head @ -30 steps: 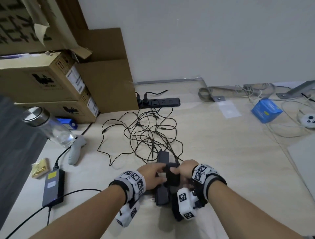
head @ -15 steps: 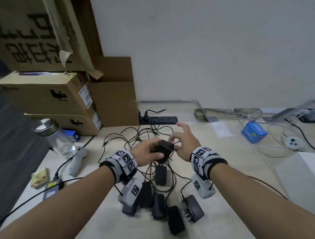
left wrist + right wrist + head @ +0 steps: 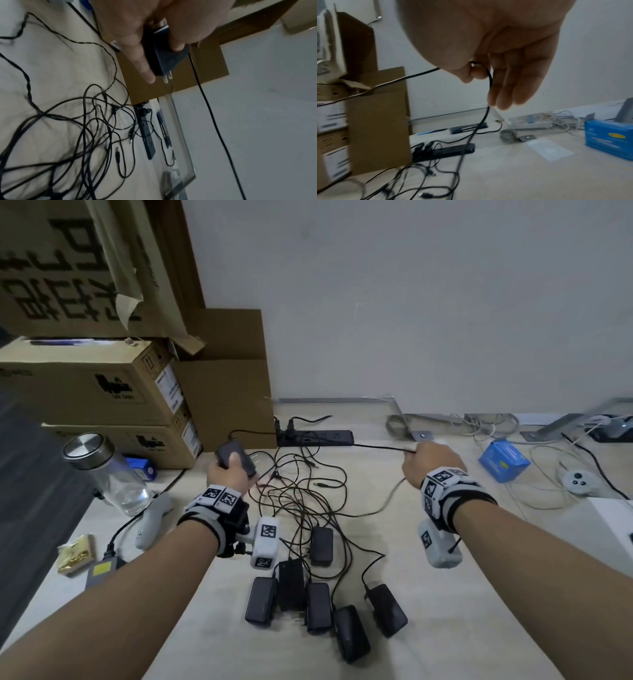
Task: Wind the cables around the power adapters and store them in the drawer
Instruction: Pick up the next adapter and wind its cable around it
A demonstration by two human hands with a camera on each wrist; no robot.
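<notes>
My left hand (image 3: 230, 474) grips a black power adapter (image 3: 234, 460) (image 3: 163, 54) lifted above the table at the left, its prongs showing in the left wrist view. Its thin black cable (image 3: 380, 446) (image 3: 489, 79) stretches taut to the right, where my right hand (image 3: 428, 463) (image 3: 481, 75) pinches it between thumb and fingers. Several other black adapters (image 3: 318, 604) lie in a row near the table's front edge. Their cables (image 3: 301, 498) lie tangled in a heap between my hands. No drawer is in view.
Cardboard boxes (image 3: 102, 392) are stacked at the back left, with a black power strip (image 3: 315, 438) beside them. A glass jar (image 3: 109, 474), a grey controller (image 3: 150, 522) and a laptop charger (image 3: 99, 571) sit at the left. A blue box (image 3: 503, 460) and white cables lie at the right.
Both hands lifted one adapter off the pile, then spread apart: the left carried the adapter left, the right drew its cable out taut to the right.
</notes>
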